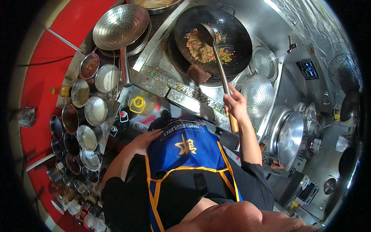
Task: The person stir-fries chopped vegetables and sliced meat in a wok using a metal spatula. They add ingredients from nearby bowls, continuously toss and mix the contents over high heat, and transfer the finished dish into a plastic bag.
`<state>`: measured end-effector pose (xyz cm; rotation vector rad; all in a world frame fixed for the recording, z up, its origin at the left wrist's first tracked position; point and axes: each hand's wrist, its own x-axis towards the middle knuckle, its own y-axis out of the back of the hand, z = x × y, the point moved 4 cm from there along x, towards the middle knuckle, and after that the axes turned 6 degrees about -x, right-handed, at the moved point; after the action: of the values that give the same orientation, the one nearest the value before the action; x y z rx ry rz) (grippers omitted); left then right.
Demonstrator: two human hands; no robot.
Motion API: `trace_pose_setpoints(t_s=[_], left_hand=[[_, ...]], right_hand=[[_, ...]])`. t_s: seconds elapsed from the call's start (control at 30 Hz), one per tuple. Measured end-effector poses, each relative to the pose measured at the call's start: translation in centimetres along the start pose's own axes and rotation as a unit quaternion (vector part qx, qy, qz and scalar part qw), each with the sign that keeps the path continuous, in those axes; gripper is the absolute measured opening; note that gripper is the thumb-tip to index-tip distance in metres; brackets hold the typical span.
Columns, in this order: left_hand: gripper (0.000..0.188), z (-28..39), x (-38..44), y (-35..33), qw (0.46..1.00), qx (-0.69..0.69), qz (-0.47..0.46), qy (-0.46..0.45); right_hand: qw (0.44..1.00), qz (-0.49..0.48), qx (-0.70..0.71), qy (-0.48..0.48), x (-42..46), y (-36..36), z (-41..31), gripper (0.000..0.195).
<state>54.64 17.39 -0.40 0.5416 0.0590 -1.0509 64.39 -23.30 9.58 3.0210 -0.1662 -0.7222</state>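
My right hand (236, 103) is closed around the long handle of a metal wok ladle (218, 58), near its wooden end. The ladle's bowl is in a dark wok (242, 49), over chopped food (200, 50) with red and green bits. A folded brown cloth (198, 74) lies against the wok's near rim. My left hand (147, 140) rests on the front of the blue apron (171, 153) at my waist. Nothing shows in that hand, and its fingertips are partly hard to make out.
A steel strainer (121, 27) lies over a pan at the back left. Several seasoning bowls (95, 111) crowd the left side. Another strainer (257, 95) and a round steel basin (265, 63) sit right of the wok. Stacked steel bowls (290, 140) stand farther right.
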Motion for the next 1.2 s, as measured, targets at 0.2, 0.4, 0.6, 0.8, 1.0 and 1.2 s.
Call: trace_pose_setpoints(t_s=[0.2,0.4,0.6,0.8,1.0,1.2], left_hand=[[0.112,-1.5,-0.6,0.4,1.000,-0.008,-0.020,-0.016],[0.116,-1.8,-0.5,0.0,0.999,-0.029,-0.022,-0.023],[0.116,-0.1,0.8,-0.2,1.000,-0.001,-0.014,-0.016],[0.114,1.1,1.4,-3.0,0.998,-0.052,0.012,0.033],[0.110,2.2,1.9,-5.2,0.998,-0.052,0.014,0.013],[0.103,5.5,1.5,-6.8,0.998,-0.018,-0.014,0.067]], right_hand=[[0.994,0.040,-0.088,-0.047,0.2,3.3,1.8,0.058],[0.988,0.138,0.041,0.050,7.4,4.3,0.7,0.057],[0.996,0.030,-0.068,0.056,9.8,0.3,0.9,0.056],[0.960,-0.020,-0.281,-0.003,-2.9,3.5,-0.4,0.056],[0.986,0.014,-0.156,-0.060,-3.1,9.2,2.1,0.056],[0.990,0.129,0.030,0.058,3.4,8.7,2.5,0.064]])
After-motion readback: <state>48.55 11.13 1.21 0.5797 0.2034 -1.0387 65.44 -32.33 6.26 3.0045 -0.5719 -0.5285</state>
